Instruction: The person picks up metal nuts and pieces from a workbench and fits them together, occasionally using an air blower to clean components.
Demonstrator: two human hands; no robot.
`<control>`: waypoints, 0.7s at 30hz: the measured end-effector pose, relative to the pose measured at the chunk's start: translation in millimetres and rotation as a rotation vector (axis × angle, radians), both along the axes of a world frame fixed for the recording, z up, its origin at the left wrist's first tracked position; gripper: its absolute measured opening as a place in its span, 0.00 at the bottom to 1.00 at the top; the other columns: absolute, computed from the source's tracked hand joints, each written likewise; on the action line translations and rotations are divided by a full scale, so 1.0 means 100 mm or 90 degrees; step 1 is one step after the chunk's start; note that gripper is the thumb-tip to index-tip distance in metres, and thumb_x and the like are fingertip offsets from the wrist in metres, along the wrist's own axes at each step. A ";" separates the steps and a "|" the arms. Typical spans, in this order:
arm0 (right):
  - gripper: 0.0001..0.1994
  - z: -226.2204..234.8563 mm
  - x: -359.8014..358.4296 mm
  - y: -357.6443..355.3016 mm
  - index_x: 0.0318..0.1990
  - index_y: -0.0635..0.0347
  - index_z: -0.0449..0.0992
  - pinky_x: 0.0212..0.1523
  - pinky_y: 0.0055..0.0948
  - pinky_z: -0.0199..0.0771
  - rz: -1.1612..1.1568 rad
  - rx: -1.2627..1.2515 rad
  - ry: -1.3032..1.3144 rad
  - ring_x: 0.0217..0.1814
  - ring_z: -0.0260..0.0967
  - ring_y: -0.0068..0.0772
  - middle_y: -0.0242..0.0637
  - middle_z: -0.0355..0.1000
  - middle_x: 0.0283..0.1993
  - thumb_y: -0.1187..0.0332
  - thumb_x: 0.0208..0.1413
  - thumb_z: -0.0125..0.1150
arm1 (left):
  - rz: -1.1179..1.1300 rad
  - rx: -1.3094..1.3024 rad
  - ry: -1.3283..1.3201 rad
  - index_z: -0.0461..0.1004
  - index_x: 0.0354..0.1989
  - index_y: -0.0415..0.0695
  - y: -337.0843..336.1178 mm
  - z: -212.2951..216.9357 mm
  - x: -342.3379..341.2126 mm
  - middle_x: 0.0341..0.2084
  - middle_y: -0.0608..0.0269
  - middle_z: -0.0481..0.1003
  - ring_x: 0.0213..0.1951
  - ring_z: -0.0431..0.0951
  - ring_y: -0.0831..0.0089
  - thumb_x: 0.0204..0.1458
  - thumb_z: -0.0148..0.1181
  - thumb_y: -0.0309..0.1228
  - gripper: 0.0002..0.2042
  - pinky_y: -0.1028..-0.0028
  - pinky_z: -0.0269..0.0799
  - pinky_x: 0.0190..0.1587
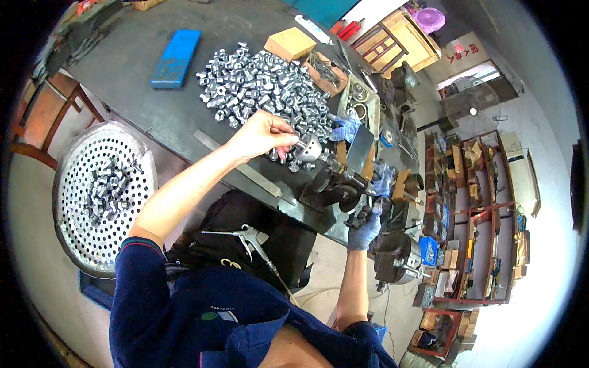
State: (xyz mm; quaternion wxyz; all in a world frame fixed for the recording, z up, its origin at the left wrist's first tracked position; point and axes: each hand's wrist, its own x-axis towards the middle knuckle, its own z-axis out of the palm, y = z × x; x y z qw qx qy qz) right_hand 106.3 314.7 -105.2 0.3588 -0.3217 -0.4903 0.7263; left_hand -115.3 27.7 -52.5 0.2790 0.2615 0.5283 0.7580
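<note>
My bare left hand [265, 136] reaches over the bench with its fingers pinched together at the front of a round metal chuck [308, 149]. Whatever lies between the fingertips is too small and covered to make out. The chuck belongs to a small bench machine [334, 184] with a spindle and dark round parts. On the machine's right side, my gloved right hand [365, 232] is closed around a dark handle [362, 216]. Close beyond my left hand spreads a large heap of small shiny metal fittings [261, 86].
At left, a perforated round metal tray [73, 178] carries more fittings. A blue flat box [177, 59], a yellow block [289, 44] and a steel strip [257, 178] lie on the bench. An air gun [251, 239] rests on black cloth before me. Right stand another chuck [396, 257] and shelves [485, 214].
</note>
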 end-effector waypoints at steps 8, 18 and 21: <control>0.14 0.31 0.06 -0.12 0.39 0.55 0.69 0.09 0.13 0.49 0.039 0.008 0.049 0.12 0.51 0.10 0.23 0.64 0.21 0.56 0.52 0.57 | -0.002 0.007 -0.003 0.74 0.31 0.30 -0.01 0.00 -0.02 0.21 0.57 0.74 0.20 0.75 0.76 0.47 0.60 0.23 0.07 0.78 0.72 0.25; 0.17 0.11 0.13 0.06 0.43 0.54 0.68 0.09 0.12 0.49 0.091 0.007 0.068 0.13 0.52 0.10 0.25 0.67 0.25 0.55 0.52 0.58 | 0.003 -0.018 0.026 0.74 0.30 0.30 0.03 0.00 -0.01 0.20 0.57 0.74 0.19 0.75 0.74 0.49 0.58 0.26 0.08 0.77 0.72 0.23; 0.16 0.33 0.05 -0.14 0.41 0.53 0.69 0.09 0.12 0.48 0.044 0.011 0.051 0.13 0.51 0.10 0.24 0.66 0.23 0.55 0.51 0.58 | 0.022 0.009 0.009 0.74 0.31 0.30 0.03 -0.02 0.00 0.19 0.57 0.74 0.19 0.75 0.74 0.49 0.58 0.25 0.08 0.78 0.72 0.23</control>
